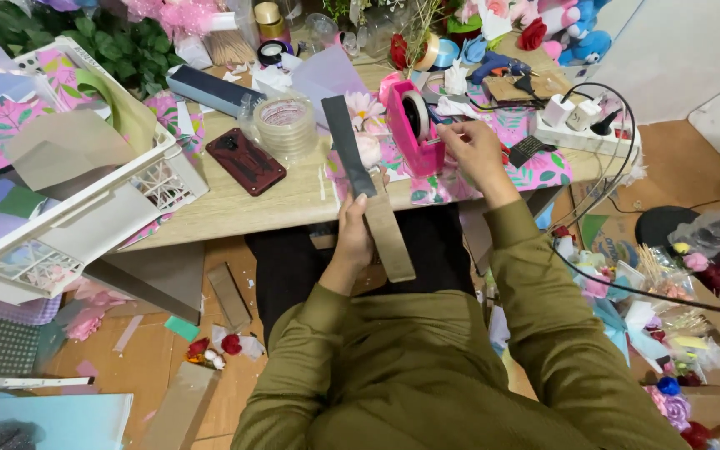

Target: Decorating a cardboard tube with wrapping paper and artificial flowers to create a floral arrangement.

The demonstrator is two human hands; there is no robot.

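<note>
My left hand grips a long narrow strip that is dark grey on its upper half and bare brown cardboard below; it stands tilted over the table's front edge. My right hand reaches to the pink tape dispenser on the low wooden table and pinches at the tape end beside its cutter. The thin tape itself is too fine to make out between the fingers.
A stack of clear tape rolls and a dark red phone lie left of the strip. A white plastic crate overhangs the table's left end. A power strip with plugs sits at the right; paper scraps and artificial flowers litter the floor.
</note>
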